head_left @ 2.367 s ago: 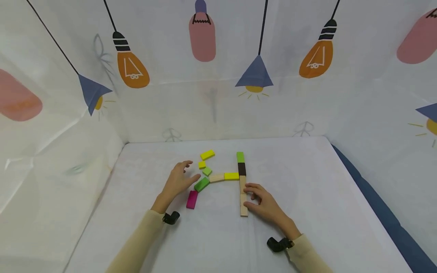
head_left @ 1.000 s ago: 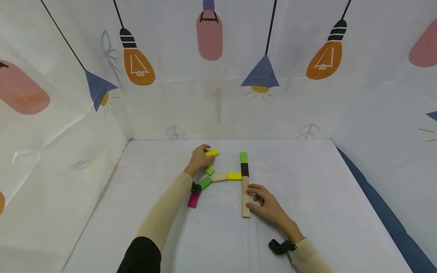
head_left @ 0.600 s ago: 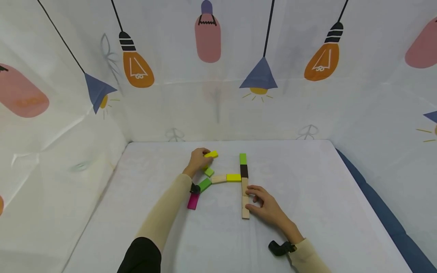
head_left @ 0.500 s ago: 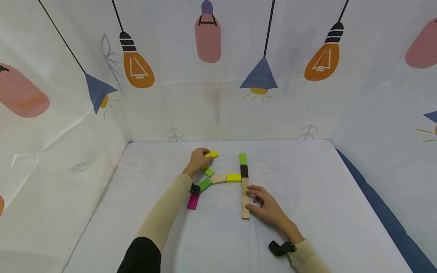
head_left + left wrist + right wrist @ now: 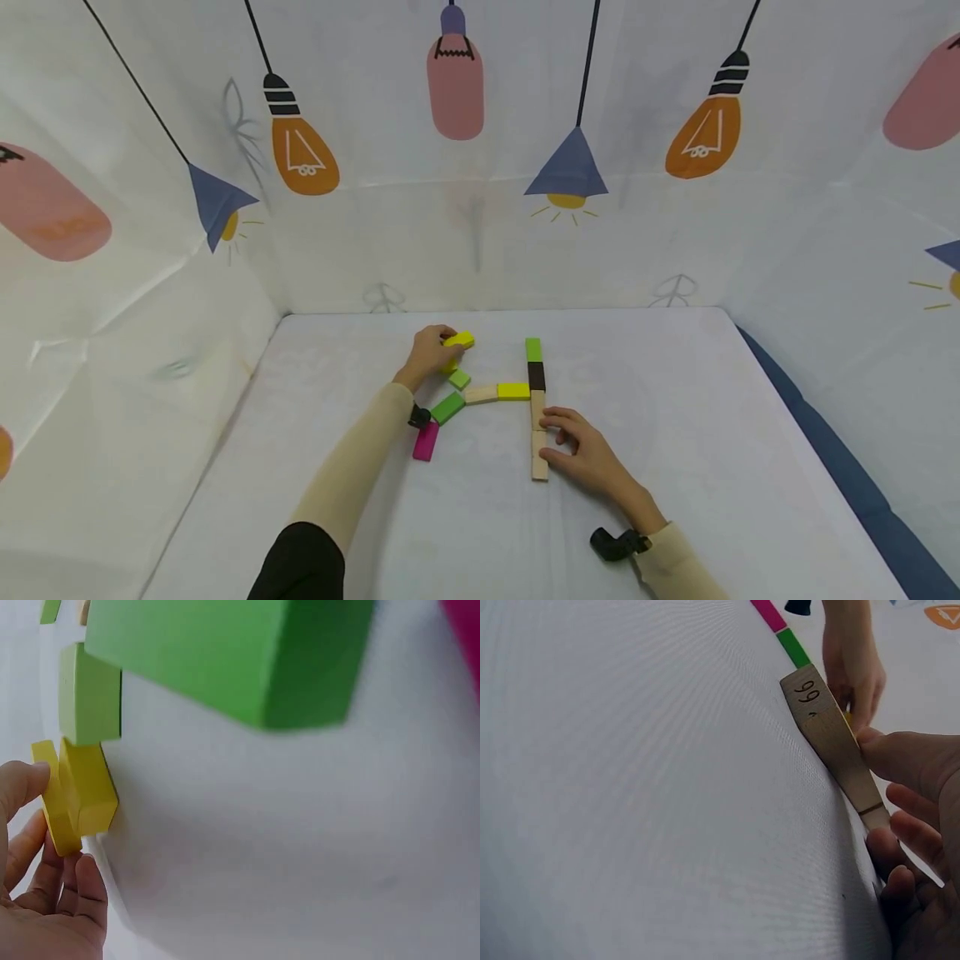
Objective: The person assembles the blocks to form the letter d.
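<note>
My left hand pinches a yellow block between thumb and fingers. In the left wrist view it lies against a second yellow block, mostly covered by the hand in the head view. A small light-green block comes after these, then a green block and a magenta one. My right hand rests beside two plain wooden blocks, thumb by the near block and fingertips at the far block; it grips neither. The near block carries a dark "66"-like mark in the right wrist view.
Above the wooden blocks, a black block and a light-green block continue the straight row. A yellow block and a wooden block run leftward from it. A white cloth covers the table; a patterned curtain hangs behind.
My left hand has reached forward from beside the green block to the yellow blocks and taken hold of one, shifting it slightly leftward. The right hand stays in place.
</note>
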Demonstrator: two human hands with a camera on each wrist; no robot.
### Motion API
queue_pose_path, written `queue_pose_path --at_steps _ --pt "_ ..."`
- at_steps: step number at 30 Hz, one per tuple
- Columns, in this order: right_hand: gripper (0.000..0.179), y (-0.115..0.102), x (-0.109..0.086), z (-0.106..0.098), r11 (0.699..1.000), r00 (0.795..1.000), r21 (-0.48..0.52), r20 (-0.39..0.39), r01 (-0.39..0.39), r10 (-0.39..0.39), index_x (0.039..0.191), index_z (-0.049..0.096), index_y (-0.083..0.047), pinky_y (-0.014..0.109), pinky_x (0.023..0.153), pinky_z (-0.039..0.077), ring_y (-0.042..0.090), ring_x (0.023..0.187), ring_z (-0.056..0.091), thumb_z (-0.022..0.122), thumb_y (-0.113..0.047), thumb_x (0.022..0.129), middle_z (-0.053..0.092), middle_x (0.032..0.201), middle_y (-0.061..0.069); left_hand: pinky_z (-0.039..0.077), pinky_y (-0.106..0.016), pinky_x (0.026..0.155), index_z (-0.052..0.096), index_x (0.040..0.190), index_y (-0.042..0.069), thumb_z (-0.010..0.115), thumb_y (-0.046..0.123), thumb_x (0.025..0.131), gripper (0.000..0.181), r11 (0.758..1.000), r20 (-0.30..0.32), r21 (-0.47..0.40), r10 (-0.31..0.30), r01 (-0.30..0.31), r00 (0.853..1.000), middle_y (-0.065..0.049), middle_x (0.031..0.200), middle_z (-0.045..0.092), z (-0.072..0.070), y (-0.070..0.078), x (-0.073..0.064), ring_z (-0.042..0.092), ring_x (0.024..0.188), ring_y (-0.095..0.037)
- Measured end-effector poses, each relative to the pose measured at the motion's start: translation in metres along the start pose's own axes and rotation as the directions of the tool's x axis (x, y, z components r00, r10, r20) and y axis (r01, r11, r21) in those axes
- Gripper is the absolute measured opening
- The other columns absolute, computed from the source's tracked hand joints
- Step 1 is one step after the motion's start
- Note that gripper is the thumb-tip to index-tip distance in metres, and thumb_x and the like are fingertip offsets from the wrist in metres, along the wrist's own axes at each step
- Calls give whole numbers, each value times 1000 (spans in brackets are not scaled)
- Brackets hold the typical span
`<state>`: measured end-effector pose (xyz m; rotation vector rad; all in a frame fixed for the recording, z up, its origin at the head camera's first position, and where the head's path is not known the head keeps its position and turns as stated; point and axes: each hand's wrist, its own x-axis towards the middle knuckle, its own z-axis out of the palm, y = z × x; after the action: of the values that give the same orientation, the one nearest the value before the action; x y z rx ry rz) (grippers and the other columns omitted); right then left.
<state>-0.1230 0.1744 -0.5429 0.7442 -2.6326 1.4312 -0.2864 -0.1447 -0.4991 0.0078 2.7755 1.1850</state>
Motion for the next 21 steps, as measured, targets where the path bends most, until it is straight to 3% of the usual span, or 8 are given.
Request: queue_pose_path --at_steps 5,13,21 --pt "45 1 1 0 1000 1000 -2 1 3 -3 127 69 -7 22 71 47 14 91 57 84 -15 86 61 140 10 51 -42 104 63 134 2 70 22 95 44 1000 0 24 15 -15 1000 -18 134 61 -9 -3 0 58 122 -32" --pt "45 2 1 1 1000 1000 -4 -4 8 -8 127 69 -6 21 70 46 14 90 57 85 -14 84 61 139 12 52 -42 101 64 133 1 70 23 97 43 994 28 71 85 -87 996 -18 133 62 -22 -3 -9 59 117 -32" --pt "46 2 1 2 1000 1000 1 3 10 -10 126 69 -6 21 70 46 13 90 56 85 -13 84 61 140 12 53 -42 97 67 130 1 70 25 97 40 972 80 130 189 -198 979 -17 128 66 -33 -9 -21 60 111 -30"
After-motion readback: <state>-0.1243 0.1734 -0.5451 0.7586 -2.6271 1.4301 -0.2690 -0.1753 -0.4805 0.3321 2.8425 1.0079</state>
